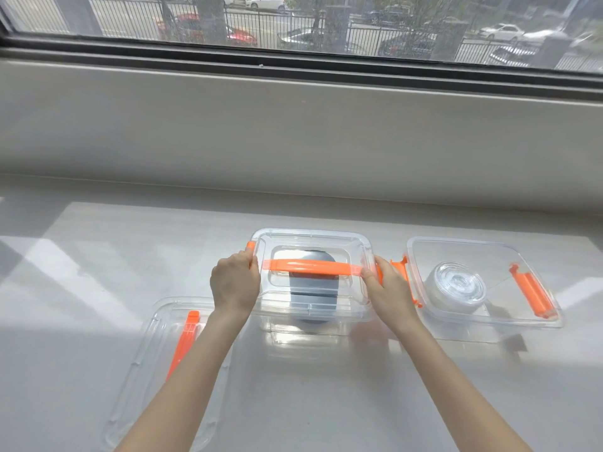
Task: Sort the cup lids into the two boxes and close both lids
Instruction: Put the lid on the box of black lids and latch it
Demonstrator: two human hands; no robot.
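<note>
Left hand [234, 284] and right hand [388, 285] grasp the orange side latches of the lidded clear plastic box [311, 282] holding dark cup lids [312, 288].

Looked to me like a room at street level, office or flat, I couldn't tell which. Work surface was a wide pale grey window ledge [98, 249] with sun patches on it, under a dark-framed window [293, 60]. Outside I saw a black metal fence [270, 27], parked cars [499, 31] and tree trunks along a road. Only clear plastic storage boxes [483, 256] with orange clips on the ledge.
</note>
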